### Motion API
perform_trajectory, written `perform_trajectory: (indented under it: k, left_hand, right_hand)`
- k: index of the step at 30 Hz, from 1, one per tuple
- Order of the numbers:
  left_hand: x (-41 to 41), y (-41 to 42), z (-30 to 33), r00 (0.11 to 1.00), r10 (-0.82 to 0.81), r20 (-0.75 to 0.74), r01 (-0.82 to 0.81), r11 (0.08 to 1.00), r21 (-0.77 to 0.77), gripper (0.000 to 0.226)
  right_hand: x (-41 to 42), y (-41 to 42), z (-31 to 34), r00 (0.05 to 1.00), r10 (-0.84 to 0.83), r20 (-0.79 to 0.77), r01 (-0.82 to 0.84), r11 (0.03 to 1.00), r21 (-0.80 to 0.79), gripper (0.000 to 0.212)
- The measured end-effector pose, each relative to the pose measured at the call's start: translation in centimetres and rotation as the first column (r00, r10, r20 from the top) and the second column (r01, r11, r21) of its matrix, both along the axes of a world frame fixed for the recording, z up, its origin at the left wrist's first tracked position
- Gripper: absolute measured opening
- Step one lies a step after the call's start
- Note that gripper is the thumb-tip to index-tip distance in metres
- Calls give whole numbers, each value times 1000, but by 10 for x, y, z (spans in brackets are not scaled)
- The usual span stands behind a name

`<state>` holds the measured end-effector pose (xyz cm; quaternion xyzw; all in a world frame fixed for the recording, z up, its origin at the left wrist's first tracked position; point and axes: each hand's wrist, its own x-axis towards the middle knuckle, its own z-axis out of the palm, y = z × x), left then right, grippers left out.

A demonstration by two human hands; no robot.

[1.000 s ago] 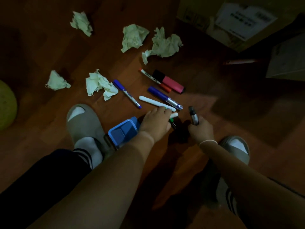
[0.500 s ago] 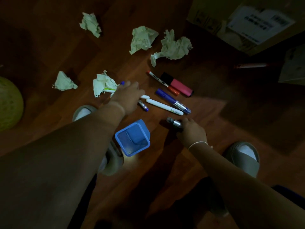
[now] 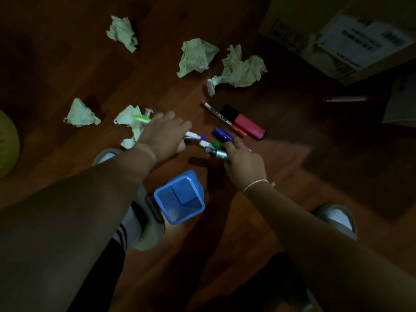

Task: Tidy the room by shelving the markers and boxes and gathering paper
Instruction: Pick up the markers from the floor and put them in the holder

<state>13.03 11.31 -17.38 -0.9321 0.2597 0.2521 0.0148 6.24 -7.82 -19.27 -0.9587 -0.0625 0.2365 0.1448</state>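
Markers lie scattered on the dark wooden floor. My left hand [image 3: 164,134] is closed over two of them: a white marker with a green end [image 3: 143,118] sticks out to its left, a white marker with a blue cap [image 3: 195,137] to its right. My right hand [image 3: 244,162] grips a silver-and-black marker [image 3: 215,152]; its fingertips touch a purple marker [image 3: 222,134] and a green-capped one [image 3: 216,144]. A red marker [image 3: 221,115] and a pink highlighter [image 3: 246,126] lie just beyond. The blue mesh pen holder [image 3: 193,183] stands open between my arms. Several crumpled papers lie around, the nearest [image 3: 128,118] by my left hand.
A cardboard box with a label [image 3: 292,39] sits at the top right, a paler box [image 3: 400,104] at the right edge, and a reddish marker [image 3: 346,99] between them. A green ball [image 3: 6,143] is at the left edge. My slippered feet [image 3: 337,218] flank the holder.
My left hand has shifted right from the crumpled paper, drawing the blue-capped marker along. My right hand, still with the silver marker, has reached forward onto the purple and green-capped markers.
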Motion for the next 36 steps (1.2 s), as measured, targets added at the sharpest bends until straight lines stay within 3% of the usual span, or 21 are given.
perform_trajectory:
  k: [2,5,8,11,16,23,30,36]
  left_hand:
    - [6,2,2,999,-17,35,18,1000,-25,30]
    - [14,-4,7,999,-49,14,50,998,-36,30]
    - [22,-18,10,996,-90,-5,89,993,-72,27]
    - [28,-34,11,993,-112,-43,106,986,-127,26]
    - [34,-59,8,996,-50,-79,47,998,-30,41]
    - [34,-64,1,997,-52,-54,53,999,10,43]
    - [29,-65,-1,997,-45,-60,49,997,63,33]
    - [27,-73,9,998,-23,-54,19,998,-59,38]
  right_hand:
    - [-2,4,-4,999,41,29,-39,996,-79,18]
    - [-5,6,-6,999,44,12,-42,990,-131,23]
    - [-12,-4,0,999,18,-32,-20,997,-69,26]
    - [-14,-25,5,1000,-12,28,13,1000,-25,35]
    - [-2,-45,1,993,-57,99,51,997,63,35]
    - [0,-40,-10,995,-28,100,24,999,45,35]
    - [-8,-58,-9,998,10,56,-9,1000,-17,38]
    - [9,-109,14,999,-24,-29,22,997,-71,36]
